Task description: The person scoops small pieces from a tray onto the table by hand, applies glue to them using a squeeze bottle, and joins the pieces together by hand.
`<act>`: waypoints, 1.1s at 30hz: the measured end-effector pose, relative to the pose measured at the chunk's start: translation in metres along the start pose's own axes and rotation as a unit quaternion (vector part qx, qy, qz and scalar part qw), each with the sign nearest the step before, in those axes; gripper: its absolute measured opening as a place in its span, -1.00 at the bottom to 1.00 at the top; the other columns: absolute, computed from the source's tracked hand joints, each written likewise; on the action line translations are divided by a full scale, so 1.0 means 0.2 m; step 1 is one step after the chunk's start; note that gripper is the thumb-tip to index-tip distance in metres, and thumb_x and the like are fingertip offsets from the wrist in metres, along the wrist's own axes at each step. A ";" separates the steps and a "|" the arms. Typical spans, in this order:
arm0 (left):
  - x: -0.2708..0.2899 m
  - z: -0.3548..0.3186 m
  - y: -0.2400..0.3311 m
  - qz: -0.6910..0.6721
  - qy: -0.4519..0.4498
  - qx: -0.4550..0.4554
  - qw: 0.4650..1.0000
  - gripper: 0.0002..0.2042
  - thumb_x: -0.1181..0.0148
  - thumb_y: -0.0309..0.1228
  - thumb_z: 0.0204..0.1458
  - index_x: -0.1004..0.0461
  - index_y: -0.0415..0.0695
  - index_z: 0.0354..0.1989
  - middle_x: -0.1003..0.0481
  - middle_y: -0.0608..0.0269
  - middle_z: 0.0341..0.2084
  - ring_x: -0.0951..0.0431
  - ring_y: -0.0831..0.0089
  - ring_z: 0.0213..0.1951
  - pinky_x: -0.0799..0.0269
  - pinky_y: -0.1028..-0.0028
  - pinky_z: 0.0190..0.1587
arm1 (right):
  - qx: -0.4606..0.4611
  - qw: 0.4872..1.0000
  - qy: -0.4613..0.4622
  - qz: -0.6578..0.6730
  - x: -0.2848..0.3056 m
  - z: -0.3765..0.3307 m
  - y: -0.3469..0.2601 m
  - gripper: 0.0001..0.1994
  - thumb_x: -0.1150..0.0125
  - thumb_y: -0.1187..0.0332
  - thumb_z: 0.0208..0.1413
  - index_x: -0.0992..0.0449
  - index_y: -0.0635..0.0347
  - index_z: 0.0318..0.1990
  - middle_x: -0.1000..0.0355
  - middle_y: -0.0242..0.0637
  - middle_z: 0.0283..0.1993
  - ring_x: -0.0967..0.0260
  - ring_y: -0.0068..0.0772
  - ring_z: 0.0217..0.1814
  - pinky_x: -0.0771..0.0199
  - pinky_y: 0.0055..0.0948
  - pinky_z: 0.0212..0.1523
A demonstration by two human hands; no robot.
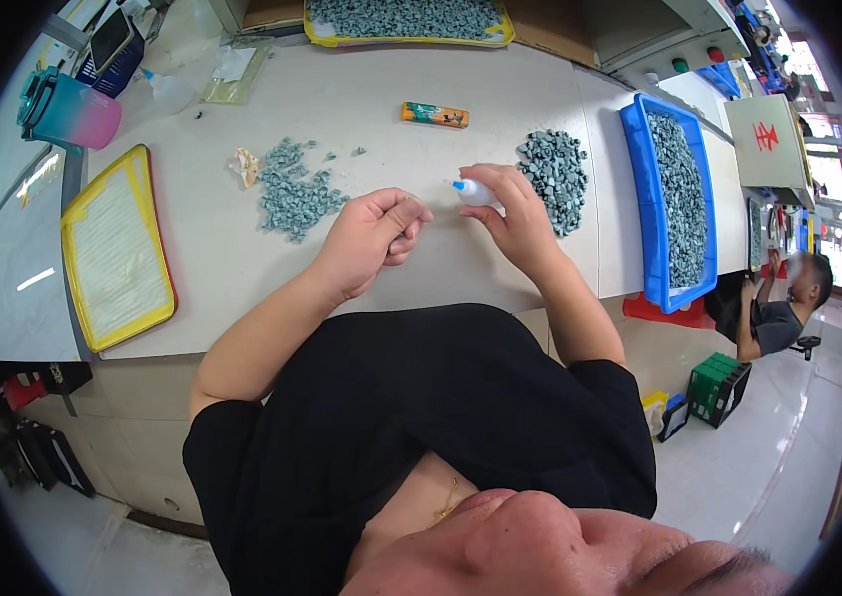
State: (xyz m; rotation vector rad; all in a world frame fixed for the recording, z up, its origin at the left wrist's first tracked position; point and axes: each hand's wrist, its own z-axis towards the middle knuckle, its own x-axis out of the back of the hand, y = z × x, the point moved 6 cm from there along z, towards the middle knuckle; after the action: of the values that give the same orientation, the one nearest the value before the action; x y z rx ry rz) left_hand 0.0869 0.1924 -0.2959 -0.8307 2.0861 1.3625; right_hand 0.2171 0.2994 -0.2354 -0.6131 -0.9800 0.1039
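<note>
one white squeeze bottle [481, 194], blue tip pointing left, is held above the bench [441, 273] in the right grip [518, 219], thumb and fingers closed about it. left grip [373, 238]: fingertips pinched together; contents, if any, cannot be told. grey-green chips [294, 199] lie loose just beyond it. a darker heap [553, 184] sits beside the right grip, near a blue tray [643, 199].
</note>
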 end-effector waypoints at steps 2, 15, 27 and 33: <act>0.01 0.00 0.02 0.104 0.032 -0.049 0.993 -0.83 -0.02 -0.42 0.24 -0.46 -0.27 -0.20 -0.32 0.42 -0.55 -0.17 0.70 -0.58 -0.11 0.65 -0.56 | 0.002 1.000 -0.009 -0.024 0.02 0.00 -0.01 -0.55 -0.38 0.47 -0.13 -0.42 0.17 -0.01 -0.45 -0.19 -0.13 -0.39 -0.12 -0.05 -0.40 -0.25 -0.07; -0.03 -0.01 0.03 0.187 0.011 -0.080 0.979 -0.83 0.14 -0.52 0.27 -0.43 -0.27 -0.22 -0.22 0.45 -0.56 -0.13 0.70 -0.57 -0.06 0.67 -0.54 | 0.070 0.986 0.019 -0.147 0.14 0.04 -0.08 -0.54 -0.33 0.57 -0.23 -0.45 0.15 -0.07 -0.50 -0.32 -0.16 -0.43 -0.22 -0.11 -0.43 -0.27 -0.11; -0.01 -0.01 0.04 0.263 0.033 -0.095 0.959 -0.83 0.12 -0.54 0.25 -0.44 -0.29 -0.24 -0.22 0.45 -0.58 -0.11 0.71 -0.59 -0.04 0.66 -0.56 | 0.161 0.953 0.045 -0.253 0.18 0.06 -0.17 -0.66 -0.21 0.43 -0.19 -0.51 0.14 -0.15 -0.49 -0.42 -0.14 -0.42 -0.33 -0.13 -0.40 -0.37 -0.17; -0.01 0.00 0.03 0.289 0.038 -0.103 0.951 -0.83 0.11 -0.54 0.24 -0.45 -0.29 -0.25 -0.24 0.45 -0.57 -0.13 0.71 -0.58 -0.07 0.66 -0.55 | 0.183 0.940 0.040 -0.286 0.17 0.08 -0.22 -0.68 -0.21 0.41 -0.18 -0.52 0.10 -0.16 -0.48 -0.42 -0.14 -0.40 -0.33 -0.12 -0.38 -0.39 -0.20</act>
State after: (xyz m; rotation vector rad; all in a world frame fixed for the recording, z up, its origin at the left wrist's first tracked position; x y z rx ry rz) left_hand 0.0830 0.1943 -0.2909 -0.3495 2.3848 1.8988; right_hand 0.2158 0.2816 -0.1795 0.0236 -0.9933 -0.2513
